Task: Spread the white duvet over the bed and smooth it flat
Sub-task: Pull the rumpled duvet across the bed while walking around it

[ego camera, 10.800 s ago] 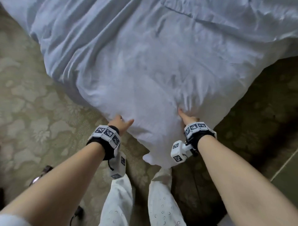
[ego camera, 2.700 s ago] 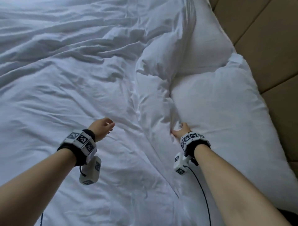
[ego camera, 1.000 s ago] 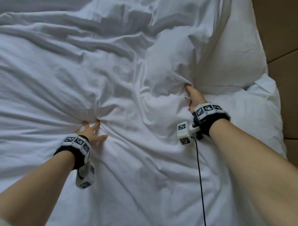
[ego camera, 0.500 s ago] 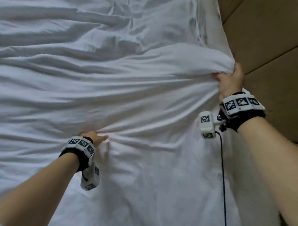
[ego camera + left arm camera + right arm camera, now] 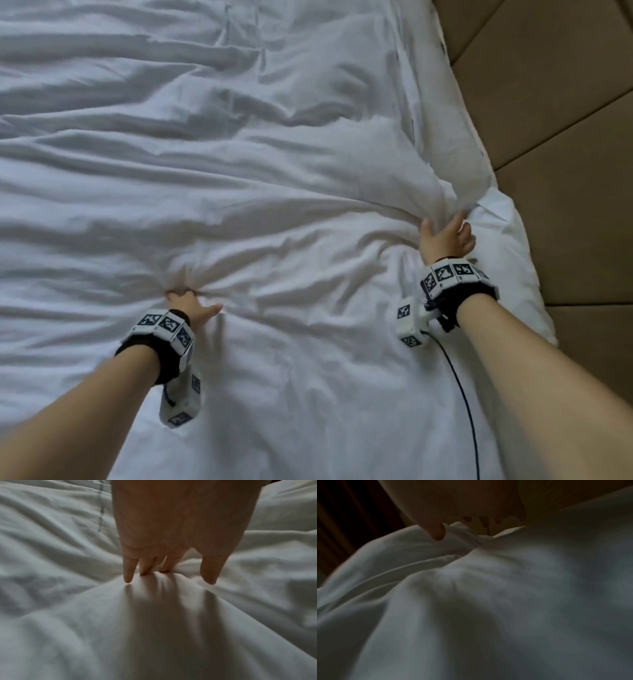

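The white duvet [image 5: 274, 171] lies wrinkled across the whole bed. My left hand [image 5: 183, 295] grips a bunch of it at lower centre-left, and creases radiate from the grip. In the left wrist view my left hand [image 5: 168, 574] digs its middle fingers into a raised fold of the duvet [image 5: 154, 628]. My right hand [image 5: 445, 233] holds the duvet near its top edge at the right, beside the pillow [image 5: 510, 260]. In the right wrist view the thumb and curled fingers of my right hand [image 5: 462, 530] pinch a fold of the duvet [image 5: 505, 601].
A tan padded headboard [image 5: 548, 102] runs down the right side, close to my right hand. A black cable [image 5: 462, 394] trails from my right wrist across the duvet.
My right hand, which held the duvet edge up by the headboard, has come down to the bed by the pillow. My left hand keeps its grip in about the same place.
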### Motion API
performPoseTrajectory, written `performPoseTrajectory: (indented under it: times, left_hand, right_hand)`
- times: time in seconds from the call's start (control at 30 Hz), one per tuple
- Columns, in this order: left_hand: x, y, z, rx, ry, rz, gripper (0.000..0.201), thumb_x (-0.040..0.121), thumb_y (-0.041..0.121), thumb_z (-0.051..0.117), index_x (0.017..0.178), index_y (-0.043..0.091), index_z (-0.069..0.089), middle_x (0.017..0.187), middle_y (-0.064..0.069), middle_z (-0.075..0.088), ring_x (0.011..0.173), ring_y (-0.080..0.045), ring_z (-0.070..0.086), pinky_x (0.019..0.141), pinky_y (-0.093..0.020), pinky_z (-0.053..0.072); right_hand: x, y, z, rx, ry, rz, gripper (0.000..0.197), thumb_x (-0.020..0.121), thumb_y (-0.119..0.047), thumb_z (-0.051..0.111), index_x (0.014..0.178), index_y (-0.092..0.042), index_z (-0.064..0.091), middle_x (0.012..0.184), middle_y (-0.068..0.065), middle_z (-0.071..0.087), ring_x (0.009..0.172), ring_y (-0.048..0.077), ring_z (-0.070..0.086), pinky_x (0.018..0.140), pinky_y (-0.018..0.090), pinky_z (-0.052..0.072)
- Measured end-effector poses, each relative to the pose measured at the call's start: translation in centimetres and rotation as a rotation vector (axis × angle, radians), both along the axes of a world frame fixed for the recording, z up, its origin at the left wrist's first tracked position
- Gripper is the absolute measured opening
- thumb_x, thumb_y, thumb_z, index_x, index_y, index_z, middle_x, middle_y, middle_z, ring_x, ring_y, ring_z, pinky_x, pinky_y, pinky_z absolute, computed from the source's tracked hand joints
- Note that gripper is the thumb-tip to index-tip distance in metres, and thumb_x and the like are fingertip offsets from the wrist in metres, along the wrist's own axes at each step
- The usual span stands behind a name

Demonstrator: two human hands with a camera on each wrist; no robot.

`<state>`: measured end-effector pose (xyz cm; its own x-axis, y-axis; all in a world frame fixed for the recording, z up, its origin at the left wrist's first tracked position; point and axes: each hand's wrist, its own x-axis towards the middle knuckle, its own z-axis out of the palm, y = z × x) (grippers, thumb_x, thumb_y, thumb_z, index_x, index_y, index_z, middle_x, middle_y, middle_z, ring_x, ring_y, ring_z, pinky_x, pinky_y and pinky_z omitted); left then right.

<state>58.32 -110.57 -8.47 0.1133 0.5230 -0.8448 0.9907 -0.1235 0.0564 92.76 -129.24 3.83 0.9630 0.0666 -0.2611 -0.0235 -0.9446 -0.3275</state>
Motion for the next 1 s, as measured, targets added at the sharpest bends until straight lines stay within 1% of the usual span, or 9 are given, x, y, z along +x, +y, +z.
performPoseTrajectory:
  times: [0.07, 0.2, 0.27, 0.4, 0.57, 0.7, 0.83, 0.9, 1.0]
  left_hand:
    - [-0.1, -0.7, -0.2, 0.007, 0.015, -0.061, 0.096, 0.083, 0.061, 0.053, 0.146, -0.003, 0.018, 0.152, -0.031, 0.013, 0.144, -0.039, 0.014, 0.116, -0.041, 0.022]
    - [-0.5, -2.0, -1.6, -0.029, 0.019, -0.14, 0.126, 0.068, 0.072, 0.06, 0.148, -0.003, -0.002, 0.154, -0.031, -0.006, 0.145, -0.039, -0.008, 0.12, -0.047, 0.009]
    - [-0.6, -2.7, -2.1, -0.021, -0.013, -0.136, 0.133, 0.062, 0.074, 0.061, 0.148, -0.003, -0.005, 0.153, -0.031, -0.01, 0.144, -0.04, -0.012, 0.12, -0.048, 0.007]
    - [-1.5, -3.1, -2.5, 0.04, -0.051, -0.131, 0.127, 0.069, 0.058, 0.071, 0.147, -0.003, -0.009, 0.154, -0.028, -0.013, 0.145, -0.038, -0.014, 0.12, -0.046, 0.003]
    - [-1.1, -4.8, -0.2, 0.045, -0.086, -0.106, 0.116, 0.074, 0.05, 0.071, 0.15, 0.007, -0.004, 0.156, -0.024, -0.007, 0.147, -0.035, -0.003, 0.121, -0.043, 0.01]
    - [-0.3, -8.4, 2.1, 0.102, -0.182, -0.17, 0.107, 0.075, 0.048, 0.071, 0.151, 0.009, 0.005, 0.157, -0.023, -0.003, 0.145, -0.039, 0.006, 0.119, -0.046, 0.016]
    - [0.0, -12.2, 4.3, 0.087, -0.272, -0.233, 0.099, 0.081, 0.042, 0.067, 0.151, 0.011, 0.004, 0.158, -0.016, -0.007, 0.147, -0.03, -0.001, 0.12, -0.046, 0.013]
    - [-0.1, -13.9, 5.4, 0.108, -0.309, -0.274, 0.096, 0.083, 0.041, 0.065, 0.151, 0.011, 0.004, 0.159, -0.014, -0.005, 0.148, -0.028, 0.0, 0.12, -0.044, 0.013]
    - [-1.1, -17.0, 7.4, 0.118, -0.339, -0.306, 0.09, 0.086, 0.04, 0.062, 0.151, 0.01, 0.008, 0.159, -0.013, 0.001, 0.148, -0.026, 0.005, 0.12, -0.04, 0.014]
  right_hand:
    - [-3.2, -0.4, 0.8, -0.072, 0.016, 0.142, 0.074, 0.093, -0.051, 0.039, 0.152, -0.024, 0.003, 0.16, 0.006, 0.0, 0.147, 0.029, -0.003, 0.115, 0.054, -0.001]
    - [-12.3, -3.0, -1.0, -0.331, 0.107, 0.796, 0.08, 0.087, -0.064, 0.04, 0.149, -0.037, -0.003, 0.158, -0.002, -0.019, 0.145, 0.027, -0.02, 0.111, 0.058, -0.013]
    - [-12.9, -5.6, -2.3, -0.504, 0.119, 0.89, 0.084, 0.085, -0.068, 0.038, 0.149, -0.036, -0.007, 0.157, -0.001, -0.022, 0.144, 0.026, -0.024, 0.11, 0.059, -0.015]
    - [-8.2, -12.1, -2.4, -0.567, 0.038, 0.504, 0.083, 0.085, -0.072, 0.027, 0.15, -0.033, -0.008, 0.159, -0.002, -0.015, 0.146, 0.026, -0.015, 0.112, 0.057, -0.012]
    - [-5.8, -19.7, -0.4, -0.375, 0.265, -0.155, 0.075, 0.09, -0.065, 0.022, 0.151, -0.028, -0.001, 0.16, -0.001, -0.01, 0.147, 0.027, -0.012, 0.115, 0.058, -0.008]
    - [-8.4, -21.3, -1.1, -0.222, 0.238, 0.057, 0.07, 0.089, -0.061, 0.014, 0.149, -0.024, 0.019, 0.158, 0.005, 0.012, 0.145, 0.026, 0.013, 0.117, 0.049, 0.012]
    - [-12.0, -23.4, 0.1, 0.121, 0.215, -0.002, 0.051, 0.098, -0.038, 0.038, 0.143, -0.013, 0.035, 0.145, 0.016, 0.04, 0.133, 0.031, 0.038, 0.111, 0.036, 0.028]
    - [-14.1, -25.8, 1.1, 0.24, 0.267, -0.03, 0.05, 0.097, -0.037, 0.044, 0.141, -0.014, 0.039, 0.142, 0.014, 0.046, 0.13, 0.03, 0.044, 0.108, 0.034, 0.033]
    - [-17.7, -31.4, 2.1, 0.181, 0.384, -0.027, 0.059, 0.089, -0.046, 0.055, 0.135, -0.011, 0.043, 0.139, 0.012, 0.05, 0.127, 0.028, 0.049, 0.104, 0.032, 0.037]
